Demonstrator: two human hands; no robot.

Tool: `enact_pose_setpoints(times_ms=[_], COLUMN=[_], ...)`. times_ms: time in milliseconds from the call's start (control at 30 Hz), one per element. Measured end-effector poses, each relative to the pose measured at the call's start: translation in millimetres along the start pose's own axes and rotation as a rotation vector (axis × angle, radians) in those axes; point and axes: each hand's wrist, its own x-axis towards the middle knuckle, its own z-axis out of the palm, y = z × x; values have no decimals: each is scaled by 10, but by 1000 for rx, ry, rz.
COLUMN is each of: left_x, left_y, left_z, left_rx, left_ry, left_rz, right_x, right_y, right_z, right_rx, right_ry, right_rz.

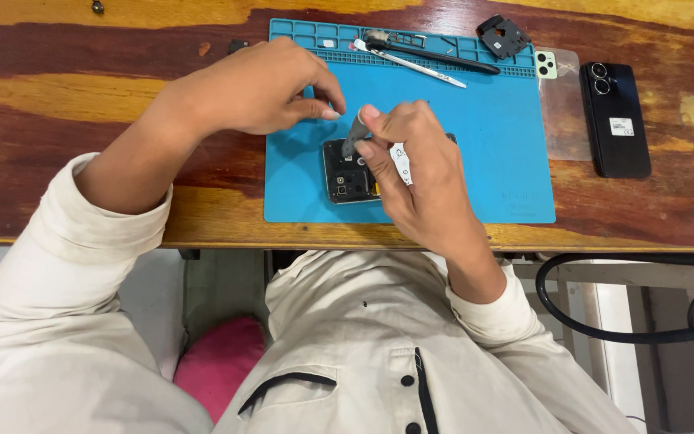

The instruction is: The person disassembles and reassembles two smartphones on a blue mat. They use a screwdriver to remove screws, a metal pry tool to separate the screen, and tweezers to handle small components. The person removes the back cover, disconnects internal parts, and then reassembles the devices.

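Holding: right hand [415, 173] pinches a grey screwdriver [354, 135], tilted, tip down on the opened phone [349, 173].
Phone: beneath both hands, long axis left-right, on blue mat [491, 161].
Left hand [271, 84]: fingertips curled together, touching the screwdriver's top.

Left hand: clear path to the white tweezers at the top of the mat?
Probably yes. The left hand pinches above the opened phone, holding nothing bulky. The tweezers lie apart from it on the blue mat, with bare mat between. The right hand sits lower, out of the way.

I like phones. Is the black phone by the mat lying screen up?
No, the black phone lies back up, its camera lenses showing.
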Motion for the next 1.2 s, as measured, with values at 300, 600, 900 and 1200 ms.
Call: enact_pose_setpoints(times_ms=[300, 600, 900, 1200], left_x=[-12, -15, -22, -16], left_y=[-32, 10, -56, -64], left_z=[21, 3, 4, 18], left_rx=[-28, -159, -113, -105], left_ry=[37, -119, -90, -83], left_rz=[133, 191, 182, 215], right_x=[-10, -68, -41, -69], right_y=[109, 155, 134, 118], right_z=[96, 140, 214, 196], right_rx=[44, 90, 95, 91], right_ry=[54, 177, 160, 167], right_rz=[-8, 77, 18, 43])
